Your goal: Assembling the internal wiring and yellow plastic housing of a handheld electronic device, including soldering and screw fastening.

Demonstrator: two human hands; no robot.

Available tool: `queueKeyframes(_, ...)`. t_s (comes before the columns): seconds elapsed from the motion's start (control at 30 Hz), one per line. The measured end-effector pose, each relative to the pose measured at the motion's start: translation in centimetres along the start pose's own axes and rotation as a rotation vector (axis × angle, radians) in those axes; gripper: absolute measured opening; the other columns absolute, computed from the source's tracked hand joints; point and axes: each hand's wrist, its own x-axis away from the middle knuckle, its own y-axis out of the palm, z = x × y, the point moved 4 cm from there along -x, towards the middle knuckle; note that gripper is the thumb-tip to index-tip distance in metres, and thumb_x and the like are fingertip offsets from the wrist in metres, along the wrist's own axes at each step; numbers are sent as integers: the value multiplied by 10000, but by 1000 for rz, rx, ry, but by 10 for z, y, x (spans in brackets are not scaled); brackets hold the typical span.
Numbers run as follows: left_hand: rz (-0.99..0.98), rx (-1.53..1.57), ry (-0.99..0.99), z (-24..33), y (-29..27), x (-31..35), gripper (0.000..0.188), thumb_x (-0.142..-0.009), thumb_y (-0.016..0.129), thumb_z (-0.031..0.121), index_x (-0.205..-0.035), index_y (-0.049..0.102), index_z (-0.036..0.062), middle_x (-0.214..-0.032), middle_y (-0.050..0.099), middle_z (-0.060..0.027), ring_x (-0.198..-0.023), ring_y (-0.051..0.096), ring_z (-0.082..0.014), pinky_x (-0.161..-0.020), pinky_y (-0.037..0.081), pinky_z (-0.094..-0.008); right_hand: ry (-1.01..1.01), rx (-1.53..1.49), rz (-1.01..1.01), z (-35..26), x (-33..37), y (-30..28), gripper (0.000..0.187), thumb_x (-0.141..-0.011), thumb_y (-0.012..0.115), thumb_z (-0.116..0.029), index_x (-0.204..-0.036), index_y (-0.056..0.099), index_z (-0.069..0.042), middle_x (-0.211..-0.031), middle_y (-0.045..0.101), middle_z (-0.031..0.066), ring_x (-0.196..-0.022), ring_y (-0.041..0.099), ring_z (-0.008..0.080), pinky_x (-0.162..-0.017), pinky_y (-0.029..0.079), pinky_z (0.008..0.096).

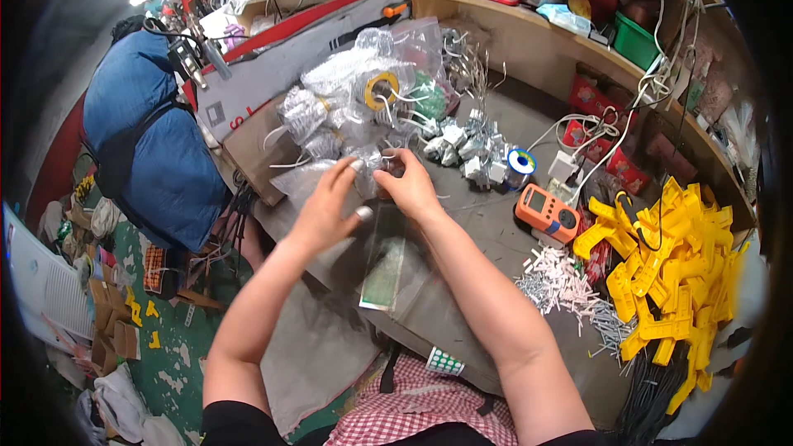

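Observation:
My left hand (pixel 325 213) hovers over the front of a heap of clear plastic, its fingers spread apart and holding nothing. White coverings wrap two of its fingertips. Beside it, my right hand (pixel 410 187) is closed, thumb and finger curled together at the edge of a clear plastic bag (pixel 361 172); what it pinches is mostly hidden. Behind both hands are bubble-wrapped bundles (pixel 307 111) with white cable ends. A yellow-rimmed tape roll (pixel 382 91) lies on the heap. Below the hands lies a flat green-tinted strip (pixel 386 268).
To the right are white-and-metal parts (pixel 472 147), a solder spool (pixel 520 162), an orange meter (pixel 547 212), small pins and screws (pixel 566 285), and piled yellow plastic housings (pixel 673 272). A shelf (pixel 537 21) curves behind the table. Someone in blue (pixel 157 140) is at the left.

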Motion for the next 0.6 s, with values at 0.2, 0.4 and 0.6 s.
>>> queueKeyframes(0.2, 178, -333, -39, 9, 34, 23, 777, -604, 797, 235, -1241, 412, 12, -1227, 478, -159, -1111, 486, -338, -1031, 323, -507, -113, 188, 46, -7, 69, 6, 249, -773, 659, -140, -967, 610, 8, -933, 607, 170, -845, 615, 305, -774, 484, 384)
queueKeyframes(0.4, 34, -48, 173, 54, 44, 27, 680, -583, 789, 236, -1149, 485, 13, -1075, 540, -172, -1034, 523, -349, -979, 364, -507, -327, 404, 247, -34, 126, -43, 238, -867, 611, -198, -816, 647, 31, -750, 610, 125, -624, 631, 153, -553, 475, 286)
queueKeyframes(0.6, -366, 376, 262, 157, 46, 42, 650, -565, 775, 203, -1123, 505, 5, -1038, 543, -153, -947, 527, -340, -864, 416, -441, -76, 114, 322, -19, 285, -154, 252, -805, 660, -186, -1031, 617, -81, -1004, 648, 76, -942, 622, 272, -865, 473, 390)
